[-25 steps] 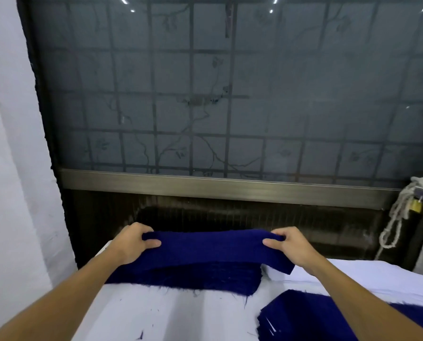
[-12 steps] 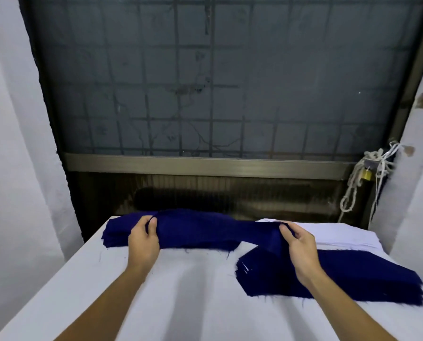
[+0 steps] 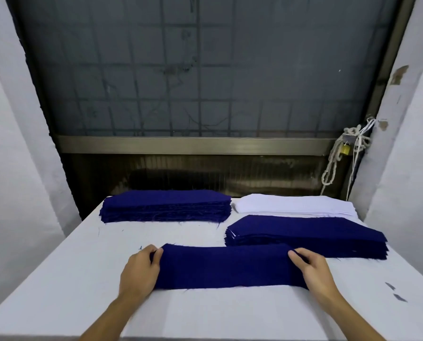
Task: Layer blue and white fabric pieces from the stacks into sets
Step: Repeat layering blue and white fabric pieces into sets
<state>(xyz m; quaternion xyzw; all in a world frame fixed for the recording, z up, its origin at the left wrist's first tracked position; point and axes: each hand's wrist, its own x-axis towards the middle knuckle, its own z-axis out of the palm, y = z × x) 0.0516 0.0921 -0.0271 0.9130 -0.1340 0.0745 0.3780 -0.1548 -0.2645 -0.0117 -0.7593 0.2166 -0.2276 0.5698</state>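
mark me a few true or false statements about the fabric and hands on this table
1. The left hand and right hand each hold an end of one blue piece. True.
2. A blue-topped stack lies in front of the white stack. True.
3. The white stack is at the table's far left. False: it is far right; the far-left stack is blue.
4. The blue piece lies on the white stack. False: it is near the front of the table, apart from that stack.

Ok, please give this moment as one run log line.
blue piece | left hand: holds left end | right hand: holds right end | on table, near side
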